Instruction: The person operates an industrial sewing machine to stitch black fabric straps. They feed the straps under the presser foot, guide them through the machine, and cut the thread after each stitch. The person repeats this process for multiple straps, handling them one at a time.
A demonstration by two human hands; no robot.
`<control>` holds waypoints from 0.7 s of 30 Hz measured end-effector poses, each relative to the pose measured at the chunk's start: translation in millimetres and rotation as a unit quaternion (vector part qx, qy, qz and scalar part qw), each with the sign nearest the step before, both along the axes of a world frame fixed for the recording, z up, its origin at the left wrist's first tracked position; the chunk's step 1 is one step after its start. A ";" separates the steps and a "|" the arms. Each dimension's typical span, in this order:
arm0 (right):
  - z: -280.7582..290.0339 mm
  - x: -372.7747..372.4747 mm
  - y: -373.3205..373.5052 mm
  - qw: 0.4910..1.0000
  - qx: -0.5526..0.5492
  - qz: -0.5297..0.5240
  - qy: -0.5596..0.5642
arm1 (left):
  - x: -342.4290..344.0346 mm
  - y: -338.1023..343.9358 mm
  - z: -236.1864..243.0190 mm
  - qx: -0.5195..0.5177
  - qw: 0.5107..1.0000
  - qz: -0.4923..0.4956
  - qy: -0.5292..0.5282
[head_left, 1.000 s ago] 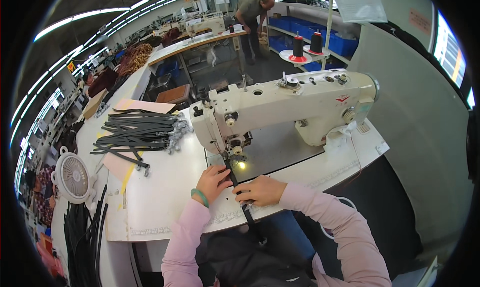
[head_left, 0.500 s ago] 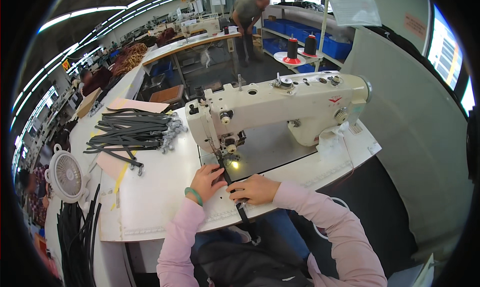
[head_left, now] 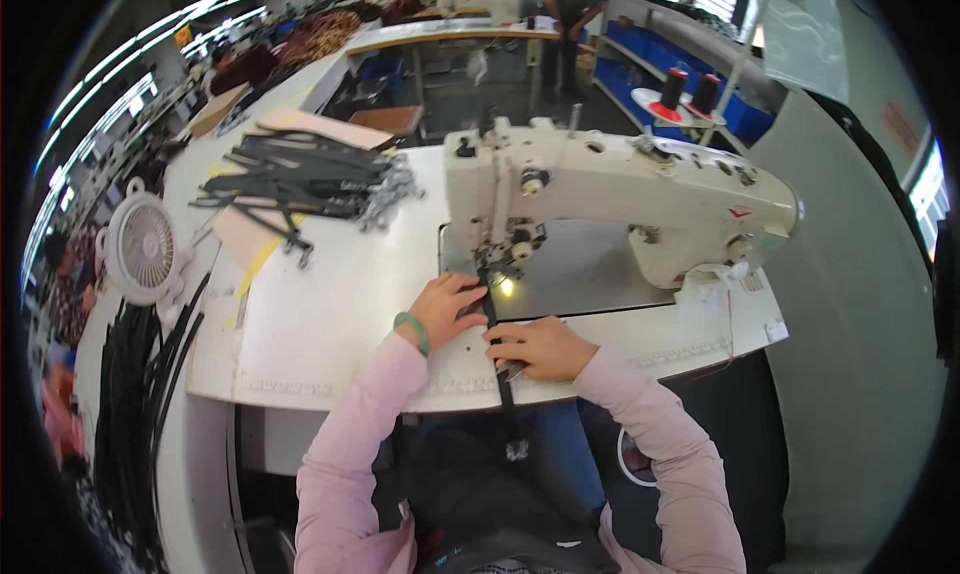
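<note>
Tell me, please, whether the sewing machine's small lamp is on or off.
On: the lamp shows as a bright yellow glow low by the needle end of the sewing machine, beside the black strap.

The person's left sleeve (head_left: 350, 434) and right sleeve (head_left: 665, 424) are long and pale pink, the cloth creasing softly along the forearms. A green bangle (head_left: 412, 332) (a smooth, rounded ring) circles the wrist just behind the left hand (head_left: 445, 309). A black, apron-like garment (head_left: 490, 499) covers the front, bearing a small white mark (head_left: 568, 544) low down; blue trouser cloth (head_left: 572, 449) shows beside it.
</note>
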State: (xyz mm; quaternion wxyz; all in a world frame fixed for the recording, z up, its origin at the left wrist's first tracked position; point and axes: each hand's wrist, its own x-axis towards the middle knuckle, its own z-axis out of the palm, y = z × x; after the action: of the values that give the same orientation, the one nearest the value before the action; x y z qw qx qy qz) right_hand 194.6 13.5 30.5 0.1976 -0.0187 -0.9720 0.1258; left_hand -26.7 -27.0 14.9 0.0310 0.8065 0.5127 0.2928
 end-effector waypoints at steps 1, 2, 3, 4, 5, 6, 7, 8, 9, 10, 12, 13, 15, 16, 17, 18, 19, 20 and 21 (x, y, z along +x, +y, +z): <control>-0.2 -0.1 -1.1 1.000 0.010 0.002 0.016 | -0.2 1.3 -2.7 0.002 1.000 -0.002 -0.004; -1.3 -0.2 -0.3 0.999 0.022 0.000 0.034 | -0.5 3.2 -6.4 0.006 1.000 -0.006 -0.007; -1.2 -0.4 0.7 0.999 0.023 0.000 0.043 | -0.4 4.5 -7.1 0.011 1.000 -0.005 -0.004; -2.0 -1.5 -1.3 0.999 0.017 0.003 0.037 | -0.2 2.9 -8.5 0.016 1.000 -0.005 -0.002; -0.6 -2.0 -0.1 0.999 0.014 0.002 0.033 | 0.3 3.0 -6.9 0.011 1.000 0.000 -0.003; 0.3 -3.7 -0.1 0.999 0.012 0.000 0.029 | -0.8 1.1 -7.0 0.008 1.000 0.006 -0.003; 0.5 -6.1 -1.0 0.999 0.003 0.008 0.032 | -1.8 -1.1 -7.7 0.005 1.000 0.012 -0.003; 1.5 -6.5 -1.0 1.000 0.004 0.006 0.028 | -1.6 -0.9 -7.9 0.005 1.000 0.013 -0.003; 2.1 -6.4 -1.0 1.000 0.004 0.003 0.025 | -1.4 -0.4 -7.9 0.007 1.000 0.013 -0.002; 2.5 -6.4 -1.2 1.000 0.005 0.000 0.021 | -1.2 0.1 -8.1 0.009 1.000 0.012 -0.001; 2.4 -5.9 -0.4 1.000 -0.002 0.001 0.030 | -1.0 1.7 -10.2 0.009 1.000 0.012 0.005; 2.2 -5.8 0.0 0.999 -0.006 0.001 0.034 | -1.2 2.8 -11.6 0.008 1.000 0.014 0.009; 3.1 -5.2 -0.2 1.000 -0.006 -0.005 0.025 | -1.3 4.0 -11.4 0.009 1.000 0.016 0.012; 3.3 -4.8 -0.3 1.000 -0.006 -0.007 0.020 | -1.3 4.1 -11.4 0.011 1.000 0.016 0.009; 2.9 -5.3 -0.1 1.000 -0.006 -0.007 0.019 | -1.7 3.9 -11.3 0.013 1.000 0.016 0.008; 2.4 -5.7 0.3 1.000 -0.006 -0.007 0.019 | -1.7 3.9 -11.6 0.014 1.000 0.015 0.007; 2.0 -5.4 0.1 1.000 -0.006 -0.007 0.018 | -1.5 3.8 -12.1 0.015 1.000 0.014 0.005; 2.8 -5.6 -0.2 1.000 -0.009 -0.006 0.017 | -1.9 4.0 -10.8 0.017 1.000 0.013 0.006; 4.3 -5.5 -0.7 1.000 -0.013 -0.005 0.016 | -1.8 3.4 -9.7 0.007 1.000 0.012 0.003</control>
State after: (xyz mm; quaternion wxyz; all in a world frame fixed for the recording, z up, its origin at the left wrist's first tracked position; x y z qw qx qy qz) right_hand 189.2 12.8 34.9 0.2138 -0.0241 -0.9669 0.1374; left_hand -28.6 -23.7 5.2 0.0202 0.8016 0.5200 0.2945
